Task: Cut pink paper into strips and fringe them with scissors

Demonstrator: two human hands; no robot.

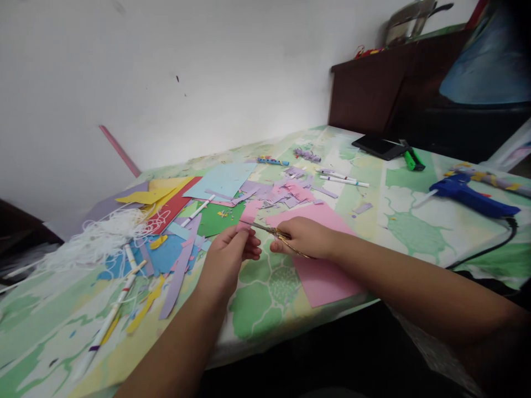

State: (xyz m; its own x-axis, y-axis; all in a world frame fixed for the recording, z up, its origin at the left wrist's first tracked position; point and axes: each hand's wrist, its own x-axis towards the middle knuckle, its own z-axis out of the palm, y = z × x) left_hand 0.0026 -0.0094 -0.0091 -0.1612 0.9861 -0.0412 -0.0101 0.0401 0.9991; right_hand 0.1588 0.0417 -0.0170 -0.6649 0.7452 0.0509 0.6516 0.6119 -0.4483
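Pink strip (251, 209) juts ahead from my left hand (230, 249), thumb and forefinger pinching its near end; my right hand (305, 236), curled round the scissors (282, 234), holds blades across it from the right.

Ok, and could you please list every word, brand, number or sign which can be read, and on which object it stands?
No text can be read anywhere in this picture.
White pens: any print is too small to read.
Blue glue gun and green cutter: any marking is too blurred to read.
Scissors and pink strip: no lettering visible.
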